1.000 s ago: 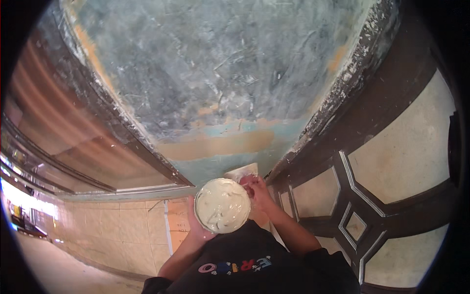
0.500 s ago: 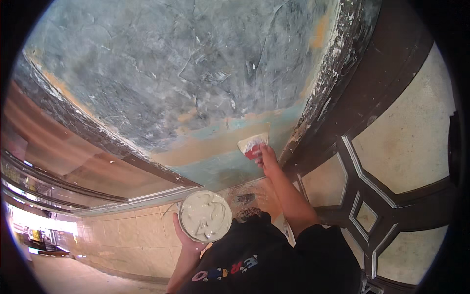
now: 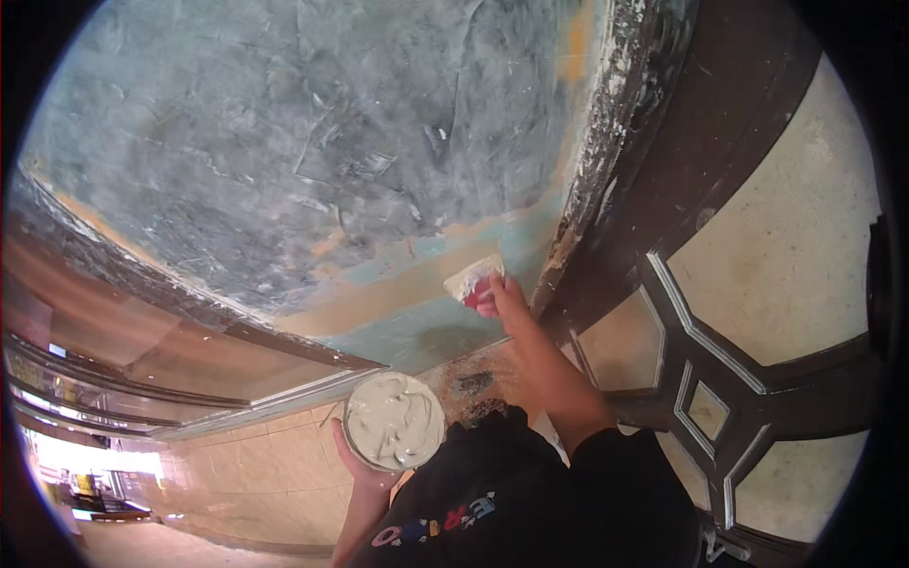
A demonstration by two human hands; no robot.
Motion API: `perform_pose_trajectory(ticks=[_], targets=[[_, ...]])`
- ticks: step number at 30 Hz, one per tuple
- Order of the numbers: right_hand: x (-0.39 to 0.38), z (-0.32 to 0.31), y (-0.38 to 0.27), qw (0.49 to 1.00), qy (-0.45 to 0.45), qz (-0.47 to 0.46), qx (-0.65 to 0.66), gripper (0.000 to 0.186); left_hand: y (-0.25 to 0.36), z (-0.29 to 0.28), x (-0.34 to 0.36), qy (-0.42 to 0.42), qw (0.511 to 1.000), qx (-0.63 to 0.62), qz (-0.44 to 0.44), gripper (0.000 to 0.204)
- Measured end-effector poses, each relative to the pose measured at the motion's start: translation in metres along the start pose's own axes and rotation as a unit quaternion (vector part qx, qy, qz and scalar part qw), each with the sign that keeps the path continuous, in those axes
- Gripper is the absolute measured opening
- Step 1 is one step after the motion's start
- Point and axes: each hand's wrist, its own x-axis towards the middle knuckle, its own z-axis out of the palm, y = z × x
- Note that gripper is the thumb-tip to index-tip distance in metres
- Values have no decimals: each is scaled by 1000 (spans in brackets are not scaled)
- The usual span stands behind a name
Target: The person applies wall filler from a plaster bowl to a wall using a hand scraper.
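Observation:
A red-handled putty knife (image 3: pixel 476 281) is gripped in my right hand (image 3: pixel 504 301), its wide blade smeared with pale putty. The blade lies at the wall (image 3: pixel 379 123), over a beige band (image 3: pixel 369 298) in the lower, blue-green part. Higher up, the wall is coated in mottled grey filler. My left hand (image 3: pixel 365 464) supports a round tub of off-white putty (image 3: pixel 395 421) from its left side and below. The putty's surface is stirred into ridges. Most of the fingers under the tub are hidden.
Dark, paint-spattered trim (image 3: pixel 606 133) edges the wall on the right, beside a dark door frame with pale panels (image 3: pixel 776 227). On the left run a brown frame and glossy brown panels (image 3: pixel 142 331). Tan tiles (image 3: pixel 256 473) lie lower left, near a bright opening (image 3: pixel 95 464).
The view has shifted slightly, so the wall and trim sit further left. My right hand with the putty knife appears a little left of before; the tub stays in my left hand.

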Motion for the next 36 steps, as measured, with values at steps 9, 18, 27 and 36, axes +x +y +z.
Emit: perform_pose_trajectory(ticks=[9, 18, 27, 36], targets=[[-20, 12, -18, 997, -4, -73, 16, 40, -3, 4, 3, -5, 1000, -29, 2, 76], [-8, -13, 47, 998, 15, 57, 12, 43, -9, 0, 7, 7, 999, 17, 32, 76], [10, 1, -18, 997, -1, -70, 29, 47, -8, 14, 12, -23, 998, 37, 34, 74], [-17, 6, -4, 999, -1, -20, 26, 46, -5, -2, 18, 8, 999, 12, 48, 77]])
